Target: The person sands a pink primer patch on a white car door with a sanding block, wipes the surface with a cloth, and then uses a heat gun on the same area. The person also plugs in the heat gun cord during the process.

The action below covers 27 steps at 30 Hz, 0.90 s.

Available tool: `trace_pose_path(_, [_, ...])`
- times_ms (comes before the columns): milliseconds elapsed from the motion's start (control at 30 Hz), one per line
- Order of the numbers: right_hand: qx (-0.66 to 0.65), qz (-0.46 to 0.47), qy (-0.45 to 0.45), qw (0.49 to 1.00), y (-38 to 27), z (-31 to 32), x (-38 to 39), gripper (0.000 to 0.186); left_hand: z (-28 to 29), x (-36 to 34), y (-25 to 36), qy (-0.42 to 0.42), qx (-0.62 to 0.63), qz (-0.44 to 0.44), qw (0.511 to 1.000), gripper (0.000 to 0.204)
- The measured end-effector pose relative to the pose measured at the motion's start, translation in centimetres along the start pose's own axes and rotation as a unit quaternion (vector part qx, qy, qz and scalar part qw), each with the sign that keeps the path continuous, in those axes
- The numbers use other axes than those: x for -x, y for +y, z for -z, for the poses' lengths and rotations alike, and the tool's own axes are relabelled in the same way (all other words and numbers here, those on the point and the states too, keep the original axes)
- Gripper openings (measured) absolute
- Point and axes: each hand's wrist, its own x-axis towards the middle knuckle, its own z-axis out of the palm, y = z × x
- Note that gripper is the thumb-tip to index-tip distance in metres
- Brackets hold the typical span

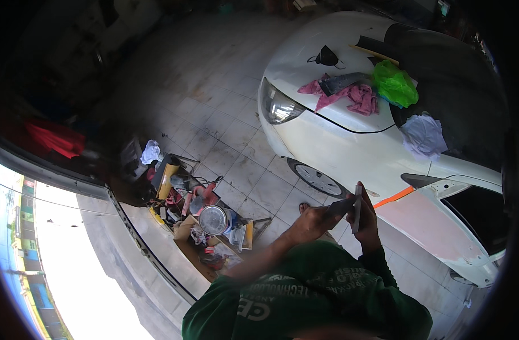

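My left hand (309,225) is closed round a dark, flat piece (341,207) that points to the right. Opposite it, my right hand (369,225) grips a thin grey slab (357,209), held upright and seen nearly edge-on. The dark piece's tip meets or overlaps the slab; whether they touch I cannot tell. Both hands are in front of my body, beside a white car (327,141). Its door (435,226) has a dull pinkish patch, and orange tape (394,197) runs along the edge ahead of that door.
On the hood lie a pink cloth (358,101), a black face mask (327,56) and a green plastic bag (395,85). A white cloth (424,136) rests near the windshield. To my left stand a cluttered cart, a round can (213,220) and a cardboard box (187,245).
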Motion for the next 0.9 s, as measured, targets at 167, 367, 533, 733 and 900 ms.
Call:
trace_pose_path(167, [-0.048,-0.09,-0.189,0.977,-1.5,-6.3,-10.8,0.086,6.7,-4.9,-2.9,0.084,-0.011,-0.052,0.995,0.025])
trace_pose_path(367, [0.051,-0.154,-0.343,0.925,-1.8,-13.0,-24.2,0.086,14.8,-6.6,-6.9,0.193,-0.024,0.063,0.979,0.032])
trace_pose_path(533, [0.065,-0.221,-0.369,0.9,1.9,-20.2,-32.2,0.083,19.3,-3.5,-12.5,0.263,-0.005,0.117,0.958,0.021])
trace_pose_path(733, [0.088,-0.273,-0.411,0.865,7.2,-26.7,-42.6,0.103,27.0,-4.7,-20.1,0.297,-0.03,0.079,0.951,0.018])
trace_pose_path(900, [0.031,-0.323,-0.373,0.87,7.7,-35.1,-51.6,0.096,40.6,-7.1,-22.9,0.275,-0.059,0.088,0.956,0.019])
